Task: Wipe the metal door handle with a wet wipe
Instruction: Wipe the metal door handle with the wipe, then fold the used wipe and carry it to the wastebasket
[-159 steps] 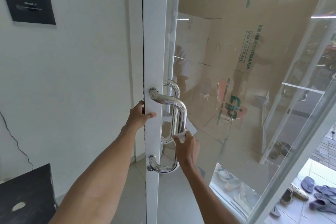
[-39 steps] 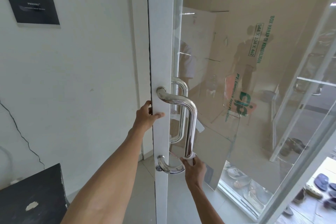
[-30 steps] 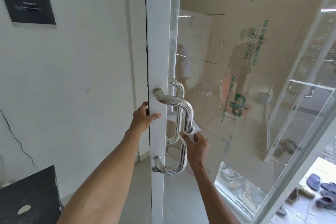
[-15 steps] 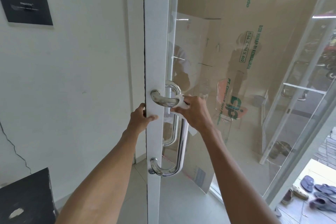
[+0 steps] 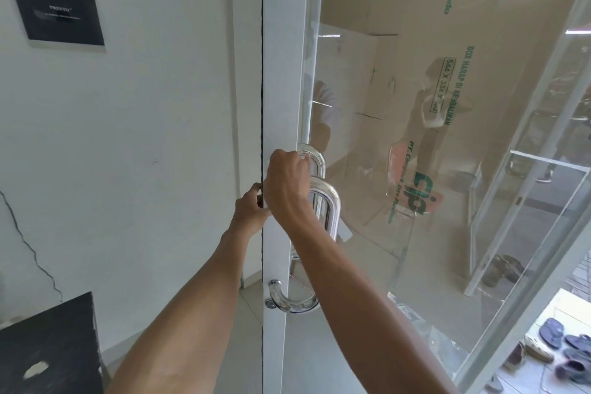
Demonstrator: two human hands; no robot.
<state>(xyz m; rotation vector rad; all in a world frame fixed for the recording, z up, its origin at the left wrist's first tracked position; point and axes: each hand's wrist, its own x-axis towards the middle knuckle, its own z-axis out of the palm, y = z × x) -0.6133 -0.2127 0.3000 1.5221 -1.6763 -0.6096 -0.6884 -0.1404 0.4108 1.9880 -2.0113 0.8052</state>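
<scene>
A polished metal door handle (image 5: 332, 205), a D-shaped tube, is fixed to the white frame (image 5: 281, 73) of a glass door. My right hand (image 5: 286, 184) is closed around the handle's top end, where the tube meets the frame. The wet wipe is hidden inside that fist. My left hand (image 5: 251, 209) grips the edge of the door frame just below and left of the right hand. The handle's lower bend (image 5: 292, 302) shows under my right forearm. A second handle (image 5: 315, 158) shows through the glass on the far side.
A white wall with a black sign (image 5: 59, 14) is to the left. A dark board (image 5: 48, 349) stands at the lower left. Cardboard (image 5: 447, 105) shows behind the glass. Several sandals (image 5: 563, 349) lie on the floor at lower right.
My right hand slid up the handle from its lower bend to the top, then left along the top bar to the frame. My left hand stayed on the door edge.
</scene>
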